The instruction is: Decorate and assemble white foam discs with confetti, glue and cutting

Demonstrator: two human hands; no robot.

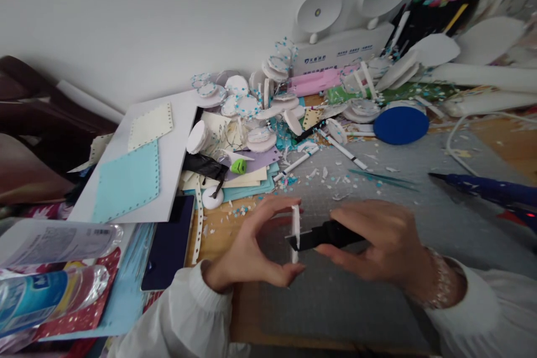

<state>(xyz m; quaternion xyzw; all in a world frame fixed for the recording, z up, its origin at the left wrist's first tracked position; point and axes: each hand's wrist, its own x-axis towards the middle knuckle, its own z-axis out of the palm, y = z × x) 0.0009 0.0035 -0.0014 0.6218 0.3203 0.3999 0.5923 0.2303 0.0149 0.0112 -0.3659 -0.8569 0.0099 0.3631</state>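
Observation:
My left hand (249, 249) pinches a thin white foam disc (296, 218), seen edge-on, with the thumb below and the fingers above. In my right hand (381, 243) is a black utility knife (325, 235), gripped between thumb and fingers. The knife's blade points left and meets the middle of the disc, its tip showing on the near-left side. Both hands are over a grey cutting mat (323, 307). White and blue scraps are scattered behind them, near teal tweezers (381, 178).
Piled foam discs (251, 103) with blue-dotted wire run along the wall. A blue disc (401, 123) and a blue glue gun (495, 190) are on the right. Left are a dark phone (170, 243), coloured paper (126, 179) and a plastic bottle (46, 293).

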